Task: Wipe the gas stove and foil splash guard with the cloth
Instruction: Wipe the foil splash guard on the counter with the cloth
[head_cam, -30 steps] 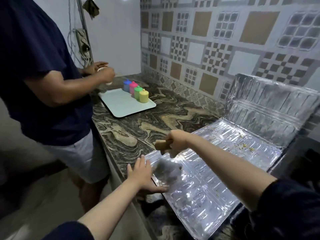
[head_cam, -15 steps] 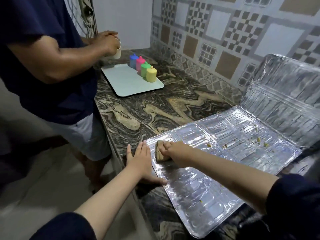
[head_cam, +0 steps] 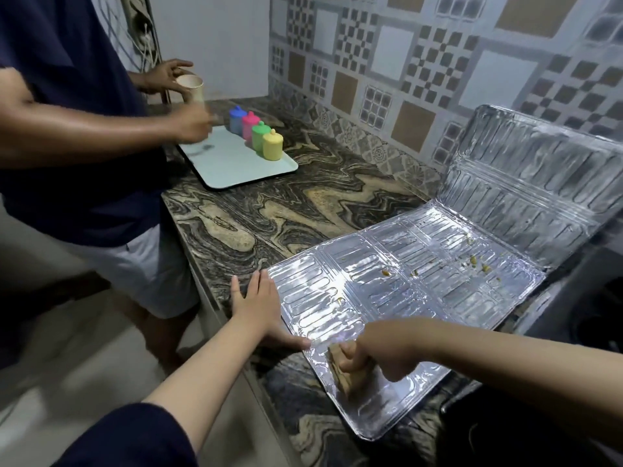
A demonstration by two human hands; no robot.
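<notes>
The right hand (head_cam: 381, 357) has drawn the cloth (head_cam: 347, 374) from the foil's (head_cam: 387, 284) left edge down to its near corner, while the left hand (head_cam: 258, 306) stays flat, fingers straight, on the counter (head_cam: 303, 203) at the foil's left edge, thumb on the sheet. The right hand's fingers are curled round the tan cloth, pressing it on the foil; most of the cloth is hidden under them and blurred. The foil lies flat on the counter, its far panel folded up against the tiled wall (head_cam: 404, 62). Small yellowish crumbs (head_cam: 473, 261) dot its far right part. The stove is hard to make out; only a dark shape shows at the right edge. A second person (head_cam: 67, 129) in a dark shirt stands at left, face out of view, holding a cup (head_cam: 190, 87) over a pale tray (head_cam: 236, 163); their nearer hand is blurred. Four lidded pots (head_cam: 256, 136), blue, pink, green and yellow, stand in a row on the tray. The counter is dark swirled stone.
</notes>
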